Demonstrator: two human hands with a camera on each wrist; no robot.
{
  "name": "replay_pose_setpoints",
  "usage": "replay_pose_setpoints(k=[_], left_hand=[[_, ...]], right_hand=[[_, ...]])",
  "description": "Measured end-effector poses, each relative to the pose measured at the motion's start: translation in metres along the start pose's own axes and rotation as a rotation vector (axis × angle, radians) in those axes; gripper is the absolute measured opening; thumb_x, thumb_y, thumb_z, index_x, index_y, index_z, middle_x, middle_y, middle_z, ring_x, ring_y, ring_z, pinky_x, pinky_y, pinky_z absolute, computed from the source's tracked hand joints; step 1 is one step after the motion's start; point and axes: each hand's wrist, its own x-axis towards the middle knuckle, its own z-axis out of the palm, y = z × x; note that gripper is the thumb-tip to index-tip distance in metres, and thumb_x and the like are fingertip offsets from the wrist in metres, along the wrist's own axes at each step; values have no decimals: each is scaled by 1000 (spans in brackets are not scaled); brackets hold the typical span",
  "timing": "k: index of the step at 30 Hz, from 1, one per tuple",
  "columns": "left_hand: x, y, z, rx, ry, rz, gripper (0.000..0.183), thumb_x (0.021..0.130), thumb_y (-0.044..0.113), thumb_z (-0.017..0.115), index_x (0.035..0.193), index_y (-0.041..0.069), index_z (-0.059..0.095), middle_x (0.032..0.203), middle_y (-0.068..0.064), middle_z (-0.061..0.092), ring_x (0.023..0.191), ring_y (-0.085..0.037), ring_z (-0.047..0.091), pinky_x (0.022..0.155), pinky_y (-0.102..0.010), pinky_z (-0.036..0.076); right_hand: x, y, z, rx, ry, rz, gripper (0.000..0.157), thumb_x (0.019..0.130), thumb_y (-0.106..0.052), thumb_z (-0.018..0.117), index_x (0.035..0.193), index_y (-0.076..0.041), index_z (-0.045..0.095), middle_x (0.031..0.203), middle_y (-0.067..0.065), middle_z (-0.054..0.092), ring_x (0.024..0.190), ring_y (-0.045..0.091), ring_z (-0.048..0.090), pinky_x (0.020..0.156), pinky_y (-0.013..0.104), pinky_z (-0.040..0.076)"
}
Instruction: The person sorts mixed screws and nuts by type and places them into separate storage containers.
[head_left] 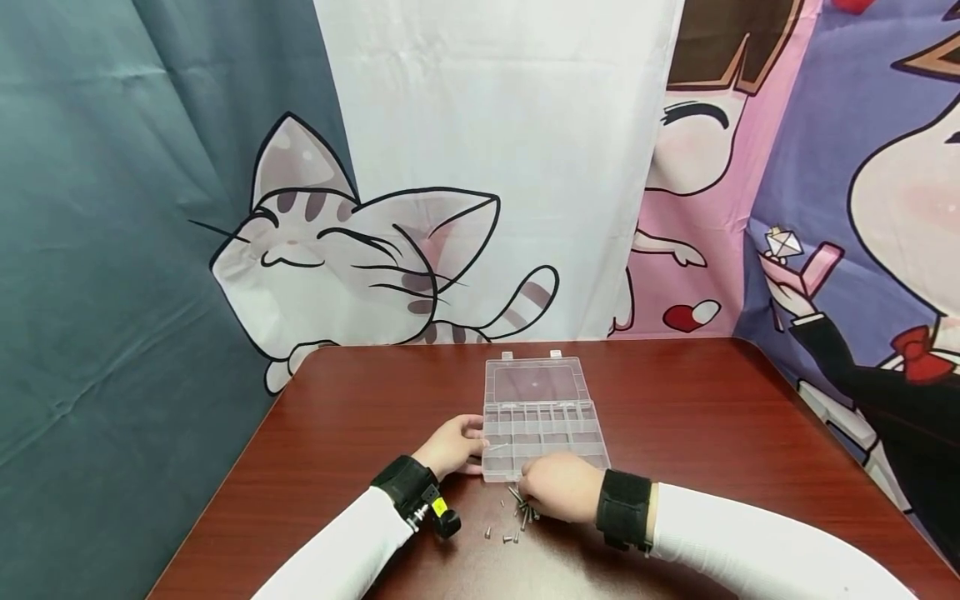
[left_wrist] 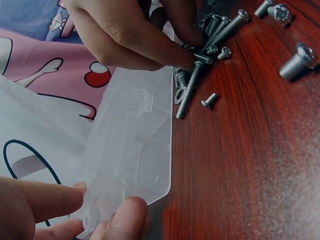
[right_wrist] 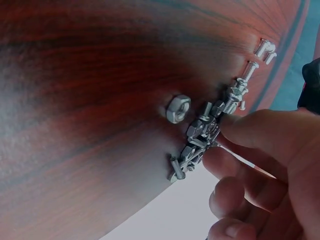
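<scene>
The left hand (head_left: 454, 446) grips the clear box (head_left: 542, 437) by its side; the right hand (head_left: 561, 487) touches piled screws (left_wrist: 223, 33), whether pinching any cannot be told.

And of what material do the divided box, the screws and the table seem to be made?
Divided box: probably plastic, translucent; brown shows through.
Screws: metal, perhaps steel, shiny; silvery, bright highlights.
Table: wood or wood-look laminate, polished; streaky grain, soft reflections.

Left hand (head_left: 453, 445), fingers apart; right hand (head_left: 562, 487), fingers bent downward.
</scene>
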Motion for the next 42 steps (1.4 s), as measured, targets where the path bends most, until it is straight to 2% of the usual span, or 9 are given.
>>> replay_pose_setpoints(k=[8, 20, 32, 37, 42], left_hand=[[0, -2, -1, -15, 4, 18, 53, 95, -2, 58, 143, -8, 38, 118, -24, 60, 89, -28, 68, 67, -40, 61], [-1, -2, 1, -13, 1, 16, 52, 96, -2, 57, 144, -8, 38, 118, -24, 60, 90, -28, 68, 67, -40, 61], [-1, 0, 1, -17, 12, 9, 54, 94, -2, 59, 144, -8, 38, 118, -24, 58, 85, -27, 68, 67, -40, 61], [-1, 0, 1, -18, 12, 1, 54, 94, -3, 58, 144, -8, 38, 118, -24, 58, 86, -26, 67, 68, -40, 61], [-1, -1, 1, -17, 13, 2, 54, 95, -2, 59, 144, -7, 38, 119, -24, 58, 87, -25, 67, 67, -40, 61]], right_hand=[[3, -4, -2, -14, 7, 22, 21, 84, -19, 75, 68, -20, 61, 67, -8, 52, 57, 8, 54, 48, 24, 43], [0, -5, 5, -10, 5, 56, 21, 78, -22, 79, 71, -21, 60, 69, -9, 51, 58, 7, 53, 48, 25, 43], [3, 0, -9, 149, 2, 81, 27, 80, -12, 73, 71, -19, 49, 66, -12, 42, 55, 2, 39, 48, 20, 34], [6, 5, -14, 162, 49, 83, 28, 79, -12, 74, 70, -20, 49, 66, -14, 41, 55, 1, 38, 48, 18, 32], [14, 12, -14, 184, 86, 121, 25, 79, -12, 73, 71, -19, 51, 67, -13, 42, 57, 3, 39, 50, 19, 33]])
